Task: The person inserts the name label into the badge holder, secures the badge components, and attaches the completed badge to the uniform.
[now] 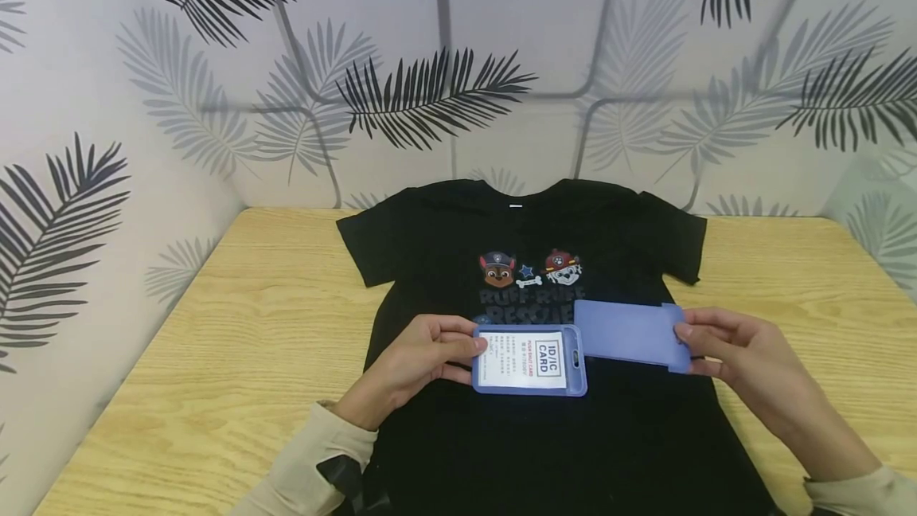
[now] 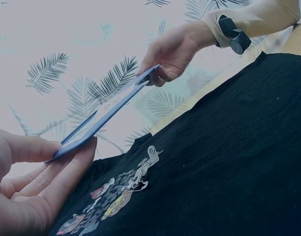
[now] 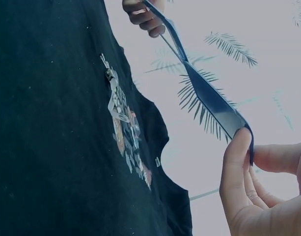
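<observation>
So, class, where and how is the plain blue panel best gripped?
Probably by its wider end strip, coming from the person's right and pinching top and bottom faces, as the right hand does: the blue panel is thin, and its opposite end overlaps the card holder in the head view.

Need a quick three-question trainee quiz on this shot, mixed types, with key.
1. Which hand holds the plain blue panel?

2. True or false: both sleeves of the black T-shirt lie spread out to the sides.

3. Fill in: the large print on the white insert in the card holder reads "ID/IC ____".

Key:
1. The right hand; the left hand holds the card holder.
2. True.
3. CARD.
</observation>
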A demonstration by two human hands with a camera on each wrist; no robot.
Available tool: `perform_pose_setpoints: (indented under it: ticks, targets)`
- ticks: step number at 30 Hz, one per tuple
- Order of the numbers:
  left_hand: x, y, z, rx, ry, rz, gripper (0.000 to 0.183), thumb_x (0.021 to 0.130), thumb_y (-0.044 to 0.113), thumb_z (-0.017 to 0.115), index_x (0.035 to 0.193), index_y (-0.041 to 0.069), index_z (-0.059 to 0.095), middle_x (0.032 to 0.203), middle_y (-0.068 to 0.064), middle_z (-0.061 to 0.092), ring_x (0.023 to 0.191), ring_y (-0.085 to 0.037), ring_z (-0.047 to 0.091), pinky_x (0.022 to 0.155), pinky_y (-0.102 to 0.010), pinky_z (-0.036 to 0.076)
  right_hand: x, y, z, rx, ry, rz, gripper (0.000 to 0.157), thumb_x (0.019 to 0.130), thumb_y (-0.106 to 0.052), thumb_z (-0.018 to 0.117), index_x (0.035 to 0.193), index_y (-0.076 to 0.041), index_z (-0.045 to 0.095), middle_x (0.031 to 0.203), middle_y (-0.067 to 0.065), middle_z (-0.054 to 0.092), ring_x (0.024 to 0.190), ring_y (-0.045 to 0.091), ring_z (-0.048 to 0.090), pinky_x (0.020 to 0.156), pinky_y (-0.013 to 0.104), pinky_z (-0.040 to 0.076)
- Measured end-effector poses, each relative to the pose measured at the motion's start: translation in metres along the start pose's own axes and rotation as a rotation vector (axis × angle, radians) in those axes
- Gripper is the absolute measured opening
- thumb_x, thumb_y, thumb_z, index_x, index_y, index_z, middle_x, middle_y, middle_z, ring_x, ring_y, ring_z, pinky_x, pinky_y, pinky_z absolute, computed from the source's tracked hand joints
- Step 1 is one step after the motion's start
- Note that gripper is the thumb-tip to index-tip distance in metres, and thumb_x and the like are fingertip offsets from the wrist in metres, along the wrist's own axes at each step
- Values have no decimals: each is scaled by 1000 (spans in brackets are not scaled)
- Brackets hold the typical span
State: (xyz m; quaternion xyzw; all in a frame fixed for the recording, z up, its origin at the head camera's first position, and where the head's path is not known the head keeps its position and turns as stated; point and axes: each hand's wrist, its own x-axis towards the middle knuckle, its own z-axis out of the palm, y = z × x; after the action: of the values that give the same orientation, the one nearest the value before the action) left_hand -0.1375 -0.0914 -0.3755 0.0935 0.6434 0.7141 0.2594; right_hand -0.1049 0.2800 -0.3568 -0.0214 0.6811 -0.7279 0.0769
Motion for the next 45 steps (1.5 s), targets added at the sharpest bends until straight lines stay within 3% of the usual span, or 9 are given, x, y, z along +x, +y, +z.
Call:
perform_pose_setpoints:
  ticks: [20, 24, 33, 38, 45]
  targets:
    - [-1, -2, -2, -2, -5, -2, 28, 91, 2, 62, 114, -12, 57, 103, -21, 70, 81, -22, 70, 75, -41, 58, -1, -2, -5, 104, -6, -58, 28, 96, 6, 51, 101, -11, 72, 98, -1, 70, 82, 12, 67, 69, 26, 57]
    - [-1, -2, -2, -5, -3, -6, 27, 91, 2, 63, 113, -12, 57, 103, -21, 69, 81, -22, 70, 75, -41, 58, -1, 1, -4, 138, -58, -46, 29, 97, 6, 48, 104, -10, 72, 103, -1, 67, 84, 12, 66, 71, 26, 57]
    - [-1, -1, -1, -12, 2, -18, 29, 90, 2, 63, 115, -13, 56, 104, -22, 69, 81, -20, 70, 75, -40, 59, -3, 10, 6, 145, -152, 9, 31, 98, 6, 46, 105, -12, 71, 96, -2, 66, 84, 8, 64, 71, 24, 56]
    - [-1, 0, -1, -7, 6, -22, 30, 90, 2, 63, 116, -12, 56, 106, -22, 69, 82, -20, 69, 75, -40, 59, -4, 11, 11, 97, -131, 36, 28, 98, 4, 50, 104, -14, 70, 94, -2, 69, 84, 8, 64, 70, 24, 56]
    - [-1, 0, -1, -14, 11, -22, 30, 90, 1, 62, 116, -13, 55, 105, -22, 69, 81, -20, 69, 74, -40, 59, -4, 8, 17, -79, -73, 68, 20, 97, -1, 55, 103, -16, 67, 93, -3, 67, 82, 9, 62, 69, 24, 56]
